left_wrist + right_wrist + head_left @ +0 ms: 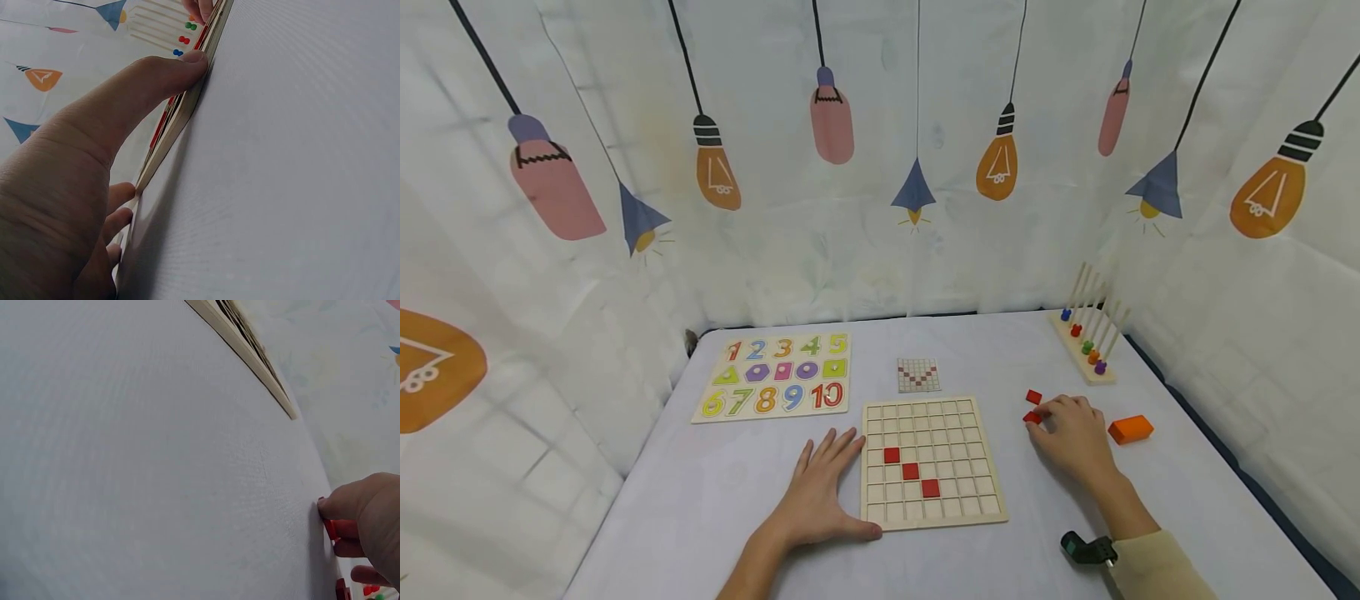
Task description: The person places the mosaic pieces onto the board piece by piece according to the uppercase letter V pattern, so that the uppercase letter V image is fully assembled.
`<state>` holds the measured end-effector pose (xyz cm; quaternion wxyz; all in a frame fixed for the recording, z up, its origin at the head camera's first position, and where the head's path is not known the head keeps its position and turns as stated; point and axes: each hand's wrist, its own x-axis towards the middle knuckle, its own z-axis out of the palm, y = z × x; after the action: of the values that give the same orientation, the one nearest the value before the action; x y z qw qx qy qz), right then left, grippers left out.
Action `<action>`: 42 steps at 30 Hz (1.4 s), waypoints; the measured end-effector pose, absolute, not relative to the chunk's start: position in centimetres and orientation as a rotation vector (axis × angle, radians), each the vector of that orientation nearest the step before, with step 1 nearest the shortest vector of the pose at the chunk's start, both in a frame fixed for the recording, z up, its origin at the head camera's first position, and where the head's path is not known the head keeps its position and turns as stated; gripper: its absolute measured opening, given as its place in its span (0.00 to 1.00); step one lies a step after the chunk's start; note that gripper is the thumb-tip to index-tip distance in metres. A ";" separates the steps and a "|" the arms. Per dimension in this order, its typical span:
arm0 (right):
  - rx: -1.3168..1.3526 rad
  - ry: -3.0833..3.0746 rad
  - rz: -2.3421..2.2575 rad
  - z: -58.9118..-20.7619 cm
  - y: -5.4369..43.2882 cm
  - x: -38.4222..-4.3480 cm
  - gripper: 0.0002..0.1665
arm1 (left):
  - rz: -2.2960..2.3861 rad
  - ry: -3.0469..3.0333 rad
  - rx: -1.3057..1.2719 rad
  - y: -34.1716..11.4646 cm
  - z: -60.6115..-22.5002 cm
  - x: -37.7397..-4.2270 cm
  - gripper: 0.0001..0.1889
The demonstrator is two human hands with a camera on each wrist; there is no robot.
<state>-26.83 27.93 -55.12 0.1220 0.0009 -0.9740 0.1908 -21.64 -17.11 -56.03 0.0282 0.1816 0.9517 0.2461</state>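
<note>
A wooden grid board (955, 427) lies on the white table, with three red square tiles in a diagonal row of its cells. My left hand (823, 492), fingers spread, steadies the board: the fingertips touch its left edge and the thumb its near left corner. To the right of the board, my right hand (1075, 437) pinches a red square tile (329, 529) between thumb and fingers, at the tabletop. Just beyond it another red tile (1033, 397) lies loose. A small pattern card (918, 375) with a printed grid lies behind the board.
An orange block (1131, 429) lies right of my right hand. At the back right stands a wooden peg rack (1082, 346) with coloured beads. A number and shape puzzle board (775, 377) occupies the back left. Patterned white cloth (865, 250) hangs behind the table.
</note>
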 end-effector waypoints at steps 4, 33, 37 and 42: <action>0.004 -2.840 0.559 -55.1 27.8 -26.7 0.22 | 0.758 2.939 0.560 -17.1 -56.1 -21.7 0.76; 0.204 -2.803 0.577 -54.2 24.2 -26.9 0.14 | 0.748 2.950 0.578 -17.2 -56.3 -21.8 0.76; 0.237 -2.795 0.573 -54.0 23.0 -26.9 0.15 | 0.746 2.953 0.576 -17.2 -56.2 -21.8 0.76; 0.277 -2.778 0.578 -54.1 21.8 -26.9 0.15 | 0.752 2.948 0.575 -17.2 -56.3 -21.8 0.76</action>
<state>-26.94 21.81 -54.09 0.1446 0.0962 -0.9642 0.2004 -21.77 -17.24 -56.27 0.0227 0.1857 0.9519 0.2428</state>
